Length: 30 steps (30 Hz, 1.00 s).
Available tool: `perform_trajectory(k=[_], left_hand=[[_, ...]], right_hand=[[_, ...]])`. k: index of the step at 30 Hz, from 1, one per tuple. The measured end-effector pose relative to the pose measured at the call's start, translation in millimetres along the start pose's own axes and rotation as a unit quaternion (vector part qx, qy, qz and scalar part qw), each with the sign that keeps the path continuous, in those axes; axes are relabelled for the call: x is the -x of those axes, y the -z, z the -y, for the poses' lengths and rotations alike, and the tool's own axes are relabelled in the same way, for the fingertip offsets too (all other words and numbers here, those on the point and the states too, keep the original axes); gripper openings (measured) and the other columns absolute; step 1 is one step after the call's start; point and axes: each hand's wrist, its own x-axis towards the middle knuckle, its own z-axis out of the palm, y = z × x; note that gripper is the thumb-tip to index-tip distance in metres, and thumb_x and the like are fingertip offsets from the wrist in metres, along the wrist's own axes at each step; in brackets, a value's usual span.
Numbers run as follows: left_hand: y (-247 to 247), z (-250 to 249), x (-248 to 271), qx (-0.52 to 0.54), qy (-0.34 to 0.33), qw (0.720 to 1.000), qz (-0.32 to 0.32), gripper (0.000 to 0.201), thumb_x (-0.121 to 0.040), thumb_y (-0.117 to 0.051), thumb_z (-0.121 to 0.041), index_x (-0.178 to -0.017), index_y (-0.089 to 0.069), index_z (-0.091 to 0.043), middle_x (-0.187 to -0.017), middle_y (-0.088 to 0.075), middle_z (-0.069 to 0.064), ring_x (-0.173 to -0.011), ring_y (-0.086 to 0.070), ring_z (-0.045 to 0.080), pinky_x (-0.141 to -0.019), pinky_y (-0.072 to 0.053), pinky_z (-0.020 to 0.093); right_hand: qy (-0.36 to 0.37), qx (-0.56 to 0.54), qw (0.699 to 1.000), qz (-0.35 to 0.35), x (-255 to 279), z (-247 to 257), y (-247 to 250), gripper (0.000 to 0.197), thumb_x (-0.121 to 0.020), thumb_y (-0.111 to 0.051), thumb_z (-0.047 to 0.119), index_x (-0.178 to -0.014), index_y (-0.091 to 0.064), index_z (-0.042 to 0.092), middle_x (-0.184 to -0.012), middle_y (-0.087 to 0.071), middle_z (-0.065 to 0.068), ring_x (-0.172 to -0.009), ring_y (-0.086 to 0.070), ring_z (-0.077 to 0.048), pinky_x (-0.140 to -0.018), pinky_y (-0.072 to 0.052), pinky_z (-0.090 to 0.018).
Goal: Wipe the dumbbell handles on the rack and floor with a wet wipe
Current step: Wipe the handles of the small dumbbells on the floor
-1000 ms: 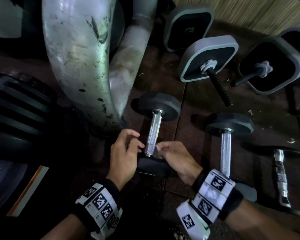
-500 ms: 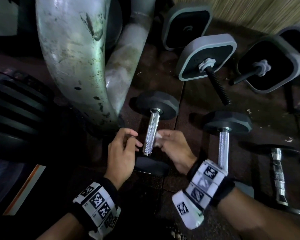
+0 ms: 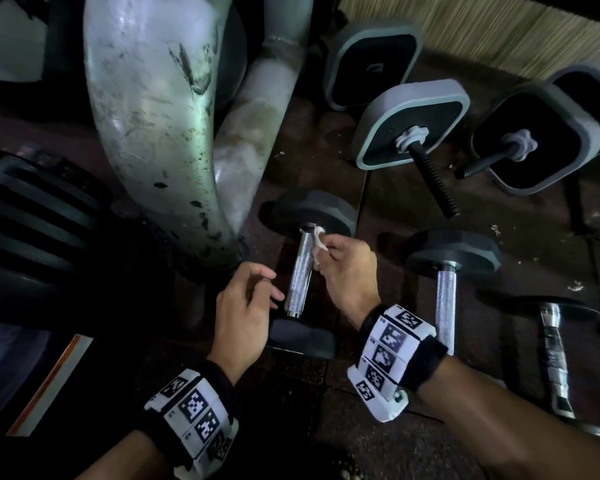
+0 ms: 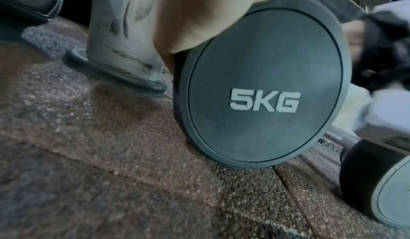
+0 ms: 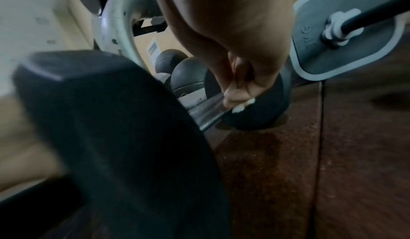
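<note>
A black 5KG dumbbell [image 3: 300, 268] with a knurled chrome handle lies on the rubber floor, pointing away from me. My right hand [image 3: 347, 268] pinches a small white wet wipe [image 3: 317, 242] against the far end of that handle, close to the far weight head. The wipe [image 5: 240, 107] shows under the fingertips in the right wrist view. My left hand [image 3: 246, 296] hovers at the handle's near end, fingers loosely curled, holding nothing; whether it touches the bar I cannot tell. The near head [image 4: 264, 92] fills the left wrist view.
A thick scuffed grey rack leg [image 3: 160, 126] stands just left of the dumbbell. Two more chrome-handled dumbbells [image 3: 445, 303] [image 3: 555, 355] lie to the right. Square grey-rimmed adjustable dumbbells [image 3: 413, 126] sit further back. Dark stacked weights [image 3: 32, 216] are at left.
My right hand has slid the wipe along the handle from its near end to its far end. My left hand has stayed beside the near end.
</note>
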Motion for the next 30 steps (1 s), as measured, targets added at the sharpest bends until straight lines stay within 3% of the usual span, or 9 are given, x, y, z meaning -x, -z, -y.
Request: perform_trajectory(k=[3,6,10,15,18,22,24,27,30], left_hand=[[0.5,-3.2,1.6,0.004,0.001,1.000,-0.006,0.024,-0.078,-0.044,-0.037,-0.089,-0.061,-0.024,-0.069,-0.069,0.002,-0.065,-0.066,0.020,-0.074,-0.056,0.053],[0.2,-3.7,1.9,0.002,-0.001,1.000,-0.010,0.023,-0.078,-0.043,-0.037,-0.088,-0.060,-0.025,-0.069,-0.069,0.000,-0.065,-0.066,0.019,-0.073,-0.056,0.050],[0.7,-7.3,3.1,-0.005,0.006,1.000,-0.008,0.023,-0.078,-0.043,-0.038,-0.088,-0.060,-0.026,-0.069,-0.069,0.000,-0.064,-0.066,0.018,-0.073,-0.056,0.050],[1.4,-9.0,3.6,-0.003,0.018,1.000,-0.007,0.025,-0.077,-0.044,-0.040,-0.090,-0.060,-0.025,-0.069,-0.069,0.001,-0.065,-0.066,0.019,-0.075,-0.056,0.051],[1.4,-10.5,4.0,-0.001,0.018,1.000,-0.012,0.023,-0.076,-0.044,-0.040,-0.089,-0.059,-0.027,-0.069,-0.069,0.000,-0.064,-0.066,0.018,-0.075,-0.056,0.049],[1.3,-10.6,4.7,-0.009,0.017,1.000,-0.013,0.018,-0.080,-0.046,-0.034,-0.090,-0.059,-0.027,-0.067,-0.067,0.000,-0.065,-0.066,0.016,-0.075,-0.054,0.039],[1.1,-11.6,5.6,-0.018,0.020,0.999,-0.028,0.016,-0.081,-0.047,-0.026,-0.091,-0.059,-0.024,-0.068,-0.068,-0.003,-0.064,-0.064,0.013,-0.072,-0.052,0.031],[2.8,-10.9,6.3,-0.050,0.016,0.998,-0.046,0.017,-0.083,-0.049,-0.021,-0.095,-0.061,-0.018,-0.069,-0.066,-0.004,-0.070,-0.062,0.007,-0.074,-0.046,0.023],[5.2,-7.4,6.0,-0.076,0.019,0.995,-0.057,0.014,-0.091,-0.053,-0.004,-0.095,-0.061,-0.014,-0.076,-0.066,0.000,-0.074,-0.060,0.005,-0.070,-0.041,0.010]], right_hand=[[0.003,0.018,0.997,0.075,29.8,-5.9,13.3,0.014,-0.094,-0.066,0.005,-0.083,-0.074,0.007,-0.068,-0.071,-0.005,-0.057,-0.059,0.000,-0.063,-0.052,-0.023],[-0.013,0.044,0.991,0.129,48.9,-8.8,18.0,0.009,-0.088,-0.075,0.008,-0.083,-0.077,0.016,-0.067,-0.073,-0.001,-0.058,-0.063,-0.003,-0.071,-0.056,-0.030],[0.066,0.089,0.992,0.065,18.6,0.2,11.4,0.013,-0.088,-0.073,0.009,-0.089,-0.078,0.021,-0.058,-0.063,0.015,-0.055,-0.056,0.003,-0.063,-0.047,-0.019],[0.086,0.117,0.989,-0.002,-20.8,0.1,5.5,0.010,-0.094,-0.068,0.016,-0.098,-0.075,0.020,-0.075,-0.070,0.003,-0.068,-0.064,-0.011,-0.069,-0.053,-0.026],[0.078,0.115,0.988,0.073,6.1,0.1,12.5,0.012,-0.091,-0.071,0.014,-0.098,-0.077,0.022,-0.068,-0.063,0.014,-0.063,-0.060,0.001,-0.067,-0.049,-0.017],[0.074,0.148,0.958,0.233,33.1,9.7,12.2,0.007,-0.090,-0.074,0.021,-0.093,-0.079,0.023,-0.077,-0.073,0.008,-0.072,-0.066,-0.004,-0.071,-0.052,-0.017],[0.070,0.154,0.962,0.213,18.5,15.4,9.9,0.005,-0.091,-0.072,0.023,-0.091,-0.077,0.022,-0.076,-0.072,0.006,-0.073,-0.067,-0.007,-0.071,-0.052,-0.023],[0.092,0.206,0.969,0.102,-12.2,19.3,5.2,0.009,-0.094,-0.067,0.024,-0.096,-0.075,0.022,-0.088,-0.073,0.001,-0.090,-0.068,-0.017,-0.076,-0.045,-0.022],[0.097,0.173,0.978,0.060,-24.4,19.1,2.9,0.010,-0.095,-0.068,0.019,-0.100,-0.076,0.018,-0.095,-0.075,0.000,-0.093,-0.069,-0.016,-0.083,-0.051,-0.025]])
